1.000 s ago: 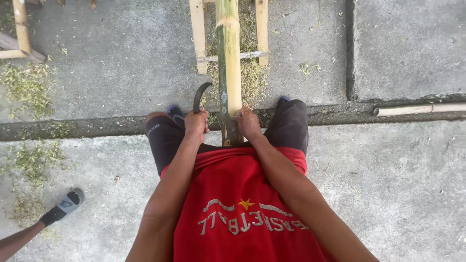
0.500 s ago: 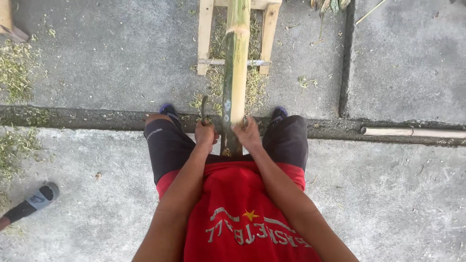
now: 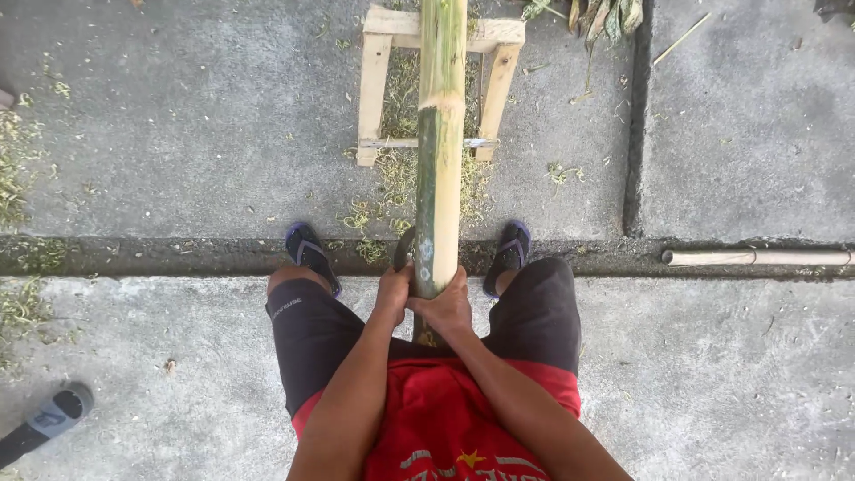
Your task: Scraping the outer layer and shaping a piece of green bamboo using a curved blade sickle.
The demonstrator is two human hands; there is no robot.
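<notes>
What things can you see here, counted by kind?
Bamboo poles: 2, one across the wooden stand, gripped by the left hand and right hand; one lying on the ground.
Wooden stands: 1
Sandals: 3
Total: 6

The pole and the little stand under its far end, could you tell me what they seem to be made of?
Pole: bamboo by the look, with a green skin, paler scraped stretches and a node ring. Stand: bare, pale sawn wood, seemingly unfinished.
</notes>
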